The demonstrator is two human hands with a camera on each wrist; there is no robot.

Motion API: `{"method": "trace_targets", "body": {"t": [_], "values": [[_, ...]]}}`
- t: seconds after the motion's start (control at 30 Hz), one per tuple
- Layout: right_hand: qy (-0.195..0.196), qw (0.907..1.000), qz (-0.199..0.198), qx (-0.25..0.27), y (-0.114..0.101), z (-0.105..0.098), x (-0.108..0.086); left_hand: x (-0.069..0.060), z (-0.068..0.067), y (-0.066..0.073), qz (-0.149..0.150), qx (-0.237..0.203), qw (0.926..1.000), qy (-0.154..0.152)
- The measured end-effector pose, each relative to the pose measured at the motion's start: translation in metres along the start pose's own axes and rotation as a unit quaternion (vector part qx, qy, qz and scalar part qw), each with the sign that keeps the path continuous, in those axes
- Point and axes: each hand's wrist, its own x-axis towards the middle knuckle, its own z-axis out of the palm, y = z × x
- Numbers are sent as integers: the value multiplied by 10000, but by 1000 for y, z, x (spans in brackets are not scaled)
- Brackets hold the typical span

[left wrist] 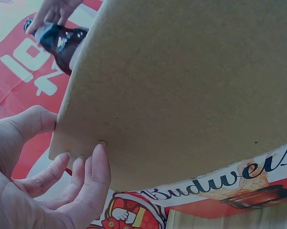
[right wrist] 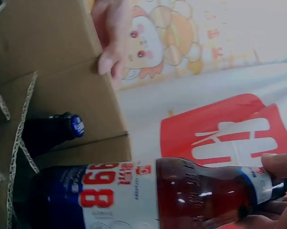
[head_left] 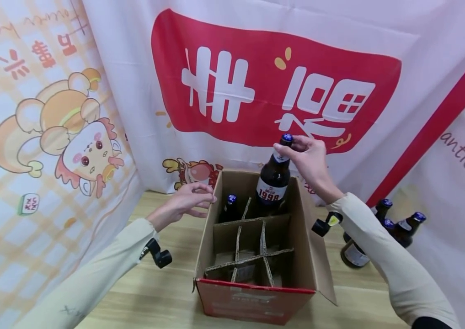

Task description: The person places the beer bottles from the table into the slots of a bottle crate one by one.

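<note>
Pinching bottle (head_left: 274, 176) by neck — right hand (head_left: 311, 163) raised over carton (head_left: 253, 301); left hand (head_left: 184, 199) lower, grip pinching carton's edge.

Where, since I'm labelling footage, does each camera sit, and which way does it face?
Head: on the head, facing forward-down at the carton; left hand, right hand, sleeves show.
Left wrist: worn there, facing the carton; both hands partly show.
Right wrist: worn there, facing the gripped bottle; both hands partly show.
Wrist views share bottle and carton.
</note>
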Motion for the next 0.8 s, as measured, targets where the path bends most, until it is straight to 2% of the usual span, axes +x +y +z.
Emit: {"method": "trace_targets", "body": {"t": [0.1, 0.23, 0.37, 0.53, 0.7, 0.8], "values": [[-186, 9996, 10, -217, 5, 12, -1, -3, -1, -1, -16, 33, 10000, 31], [-364, 9976, -224, -536, 8, 25, -4, -4, 0, -3, -57, 16, 10000, 30], [-465, 9951, -465, -738, 6, 31, -2, -3, 2, -4, -92, -6, 10000, -2], [-756, 9913, -537, -932, -1, 38, 6, -2, 3, -3, -59, -9, 10000, 41], [-997, 9825, -608, -1453, -10, 43, 12, -2, 4, -1, -72, -33, 9999, 96], [-1226, 9733, -657, -1828, -15, 44, 14, -2, 4, 1, -27, 20, 9999, 114]]}}
